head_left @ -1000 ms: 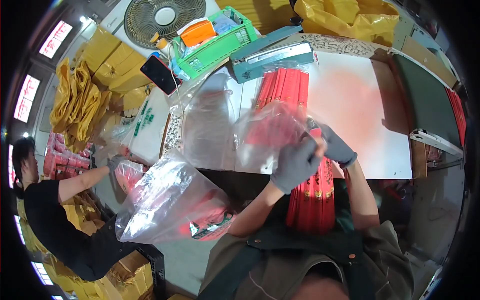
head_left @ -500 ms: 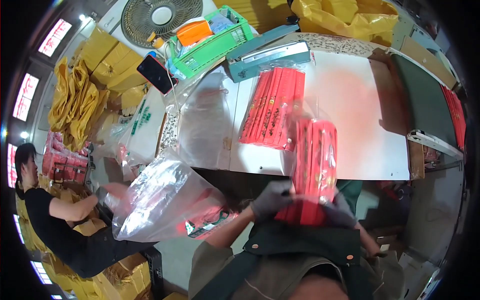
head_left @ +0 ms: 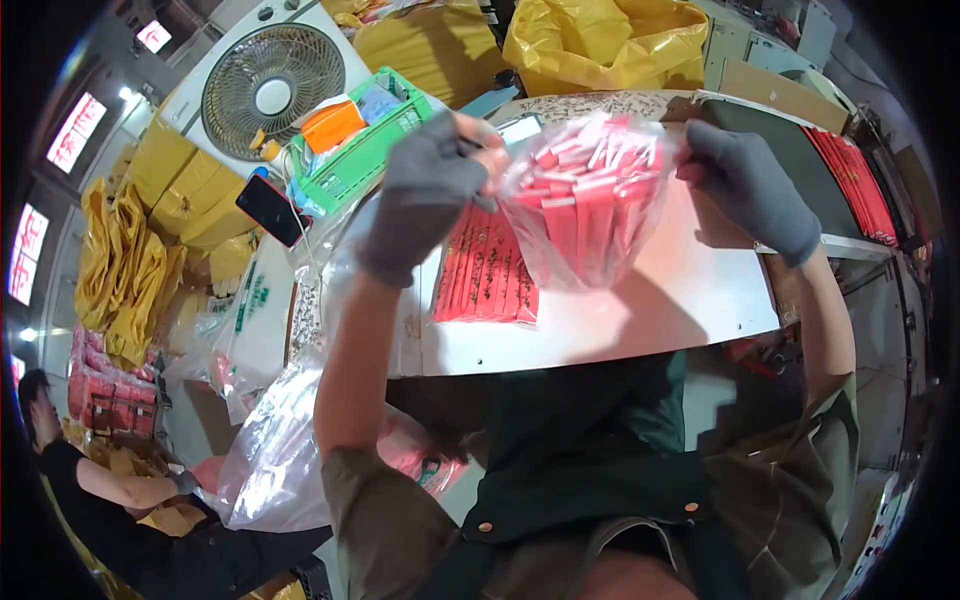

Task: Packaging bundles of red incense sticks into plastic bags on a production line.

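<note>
A clear plastic bag (head_left: 535, 262) full of slim red packets (head_left: 597, 225) is held up over the white table. The packets' pale ends show at the top of the bag. My left hand (head_left: 425, 190), in a grey glove with bare fingertips, pinches the bag's upper left edge. At the opposite upper edge, my right hand (head_left: 755, 190), gloved the same way, is closed on the plastic. Below my left hand, a second bagged bundle of red packets (head_left: 485, 275) lies flat on the table, partly covered by the raised bag and my hand.
On the left stand a fan (head_left: 272, 97), a green crate (head_left: 365, 150) and a phone (head_left: 270, 208). Red packets (head_left: 850, 185) lie at the right beside a dark green panel. A co-worker (head_left: 110, 490) at lower left handles a large clear bag (head_left: 285, 450). Yellow sacks (head_left: 605, 45) stand behind.
Both my hands have risen from near my apron to above the table, lifting the bag of red packets with its top tilted toward view. The view has shifted, and the co-worker appears lower.
</note>
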`<state>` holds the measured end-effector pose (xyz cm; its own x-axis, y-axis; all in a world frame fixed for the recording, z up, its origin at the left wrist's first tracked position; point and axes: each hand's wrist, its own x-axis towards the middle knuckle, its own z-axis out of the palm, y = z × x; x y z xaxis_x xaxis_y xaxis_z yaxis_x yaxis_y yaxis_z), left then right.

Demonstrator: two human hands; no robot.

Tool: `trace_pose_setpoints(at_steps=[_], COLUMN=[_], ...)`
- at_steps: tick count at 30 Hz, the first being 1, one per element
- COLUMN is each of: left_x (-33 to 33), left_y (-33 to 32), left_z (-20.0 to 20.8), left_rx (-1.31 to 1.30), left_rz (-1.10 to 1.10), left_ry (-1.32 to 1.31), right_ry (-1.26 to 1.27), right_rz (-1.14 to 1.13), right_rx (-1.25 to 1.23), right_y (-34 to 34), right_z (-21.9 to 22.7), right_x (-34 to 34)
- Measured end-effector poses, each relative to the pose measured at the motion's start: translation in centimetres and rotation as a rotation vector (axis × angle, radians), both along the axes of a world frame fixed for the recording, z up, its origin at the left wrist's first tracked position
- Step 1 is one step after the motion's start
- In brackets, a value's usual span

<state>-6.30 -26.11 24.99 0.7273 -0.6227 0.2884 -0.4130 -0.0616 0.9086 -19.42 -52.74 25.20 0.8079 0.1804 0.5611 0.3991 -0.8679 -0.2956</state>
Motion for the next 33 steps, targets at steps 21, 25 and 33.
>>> trace_pose_setpoints(at_steps=[21, 25, 33], left_x=[3.0, 8.5, 15.3], left_y=[-0.1, -1.9, -1.0], left_z=[-14.1, -18.5, -20.3], left_rx=[-0.172, -0.176, -0.457], left_rz=[-0.134, -0.015, 0.197], left_ry=[0.497, 0.606, 0.776], right_ry=[0.162, -0.123, 0.117], right_rz=[0.067, -0.328, -0.143], right_rx=[0.413, 0.209, 0.277], right_y=[6.6, 0.7, 0.2], right_z=[-5.8, -15.5, -15.7], right_x=[20.1, 31.1, 36.4])
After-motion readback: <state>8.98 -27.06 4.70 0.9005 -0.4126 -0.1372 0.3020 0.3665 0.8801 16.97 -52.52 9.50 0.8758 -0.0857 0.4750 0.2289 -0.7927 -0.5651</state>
